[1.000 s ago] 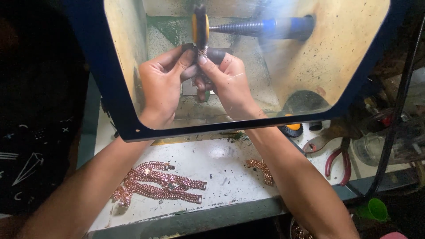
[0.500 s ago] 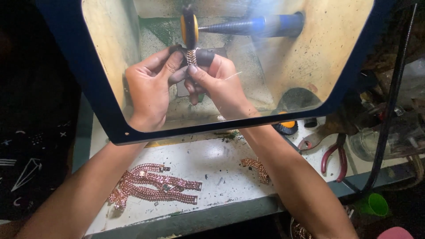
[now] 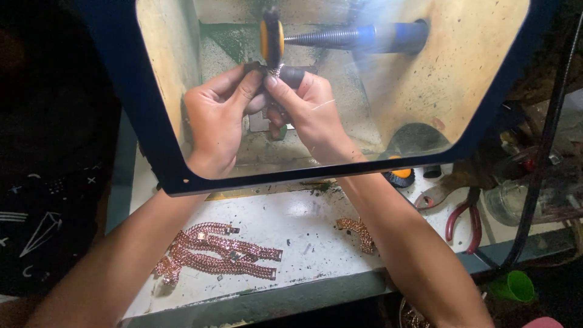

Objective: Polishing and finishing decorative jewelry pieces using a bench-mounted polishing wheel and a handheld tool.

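We see both hands behind the clear shield (image 3: 461,91), just under the orange wheel (image 3: 271,37). The left hand (image 3: 215,118) and the right hand (image 3: 306,112) have their fingers pinched shut on a small chain piece (image 3: 274,71), which touches the wheel's lower edge. Below the shield, copper chains (image 3: 218,252) lie on the white counter (image 3: 303,225), with red pliers (image 3: 464,222) toward its right end.

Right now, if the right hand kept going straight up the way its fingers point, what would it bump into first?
Most likely the orange wheel. The right hand points up at it from just below, pinching a small metal piece with the left hand. Depth is hard to judge.
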